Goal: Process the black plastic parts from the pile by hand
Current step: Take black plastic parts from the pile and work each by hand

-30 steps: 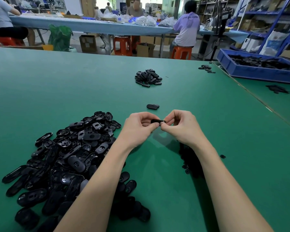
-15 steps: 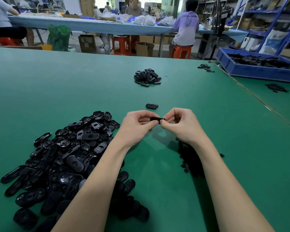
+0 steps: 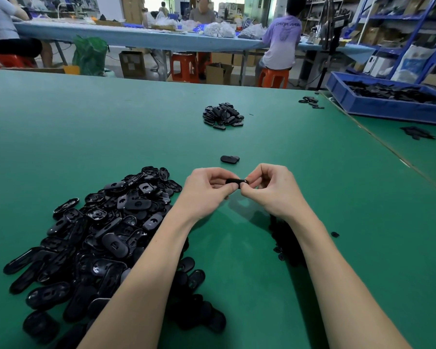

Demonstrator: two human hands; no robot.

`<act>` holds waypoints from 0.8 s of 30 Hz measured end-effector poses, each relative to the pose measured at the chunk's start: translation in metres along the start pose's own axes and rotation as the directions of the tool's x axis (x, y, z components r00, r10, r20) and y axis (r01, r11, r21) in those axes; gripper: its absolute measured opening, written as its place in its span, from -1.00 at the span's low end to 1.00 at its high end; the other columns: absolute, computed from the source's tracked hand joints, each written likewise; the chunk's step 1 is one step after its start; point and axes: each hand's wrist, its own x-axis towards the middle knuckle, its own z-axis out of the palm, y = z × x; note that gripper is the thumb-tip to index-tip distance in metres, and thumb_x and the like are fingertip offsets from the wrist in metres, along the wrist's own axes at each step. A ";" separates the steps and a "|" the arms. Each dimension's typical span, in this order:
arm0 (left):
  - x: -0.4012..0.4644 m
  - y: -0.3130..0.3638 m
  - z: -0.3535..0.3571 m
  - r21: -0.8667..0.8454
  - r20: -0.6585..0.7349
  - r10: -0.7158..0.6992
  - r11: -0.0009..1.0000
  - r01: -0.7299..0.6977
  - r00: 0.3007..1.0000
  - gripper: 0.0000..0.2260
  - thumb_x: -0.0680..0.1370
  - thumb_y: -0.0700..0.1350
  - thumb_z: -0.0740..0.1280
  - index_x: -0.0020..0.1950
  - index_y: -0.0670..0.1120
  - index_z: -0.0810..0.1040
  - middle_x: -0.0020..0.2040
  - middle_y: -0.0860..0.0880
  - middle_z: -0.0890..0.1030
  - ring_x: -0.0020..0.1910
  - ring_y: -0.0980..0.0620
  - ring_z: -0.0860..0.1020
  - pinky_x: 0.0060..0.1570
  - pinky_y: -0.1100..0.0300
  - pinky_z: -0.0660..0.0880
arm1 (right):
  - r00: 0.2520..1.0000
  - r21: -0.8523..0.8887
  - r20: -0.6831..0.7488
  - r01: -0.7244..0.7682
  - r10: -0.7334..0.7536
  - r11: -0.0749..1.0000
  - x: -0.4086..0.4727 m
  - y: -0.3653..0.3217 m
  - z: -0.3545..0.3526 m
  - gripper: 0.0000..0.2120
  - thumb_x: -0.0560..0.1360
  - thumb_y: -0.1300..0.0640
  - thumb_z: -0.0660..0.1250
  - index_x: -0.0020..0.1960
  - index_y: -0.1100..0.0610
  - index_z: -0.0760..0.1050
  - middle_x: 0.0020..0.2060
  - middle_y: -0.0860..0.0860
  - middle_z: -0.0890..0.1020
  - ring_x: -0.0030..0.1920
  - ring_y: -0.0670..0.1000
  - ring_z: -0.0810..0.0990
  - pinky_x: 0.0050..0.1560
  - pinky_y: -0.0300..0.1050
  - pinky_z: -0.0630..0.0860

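green worktable (image 3: 312, 222), both hands pinching one black part at frame centre.
left hand (image 3: 204, 191) and right hand (image 3: 272, 190) each grip an end of the small black part (image 3: 235, 182); the big pile (image 3: 98, 235) lies lower left, a smaller heap (image 3: 223, 114) sits upper centre.

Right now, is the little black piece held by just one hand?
No, both the left hand and the right hand pinch the black piece between them.
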 end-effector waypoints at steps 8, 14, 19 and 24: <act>-0.002 0.008 -0.001 -0.309 0.066 -0.109 0.943 0.125 0.992 -0.92 0.56 -0.25 0.42 -0.06 -0.14 0.71 -0.20 -0.06 0.69 -0.31 0.12 0.58 -0.20 0.34 0.55 | 0.965 0.305 0.178 -0.242 0.195 0.921 0.001 -0.003 -0.015 -0.86 0.48 0.19 0.52 -0.22 0.06 0.62 -0.41 -0.11 0.55 -0.46 -0.15 0.37 -0.50 -0.35 0.27; -0.002 0.013 -0.003 -0.457 0.146 -0.139 0.868 0.192 0.979 -0.77 0.60 -0.23 0.34 -0.18 -0.14 0.75 -0.18 -0.09 0.67 -0.28 0.13 0.60 -0.16 0.31 0.57 | 0.932 0.410 0.276 -0.334 0.234 0.849 0.002 -0.004 -0.018 -0.84 0.49 0.21 0.48 -0.26 0.07 0.65 -0.31 -0.05 0.62 -0.45 -0.17 0.35 -0.53 -0.37 0.24; -0.002 0.013 -0.002 -0.441 0.149 -0.167 0.871 0.216 0.975 -0.84 0.60 -0.23 0.34 -0.08 -0.21 0.71 -0.15 -0.11 0.66 -0.28 0.13 0.60 -0.15 0.30 0.57 | 0.904 0.411 0.307 -0.408 0.298 0.815 0.003 -0.004 -0.018 -0.86 0.50 0.23 0.46 -0.24 0.10 0.65 -0.35 -0.07 0.62 -0.48 -0.18 0.33 -0.56 -0.37 0.20; -0.003 0.013 -0.002 -0.458 0.155 -0.175 0.859 0.228 0.972 -0.83 0.60 -0.27 0.33 -0.10 -0.20 0.70 -0.26 -0.06 0.66 -0.28 0.13 0.60 -0.16 0.32 0.58 | 0.881 0.418 0.342 -0.455 0.328 0.786 0.005 -0.004 -0.017 -0.93 0.51 0.23 0.44 -0.15 0.16 0.62 -0.42 -0.10 0.56 -0.50 -0.18 0.30 -0.56 -0.38 0.17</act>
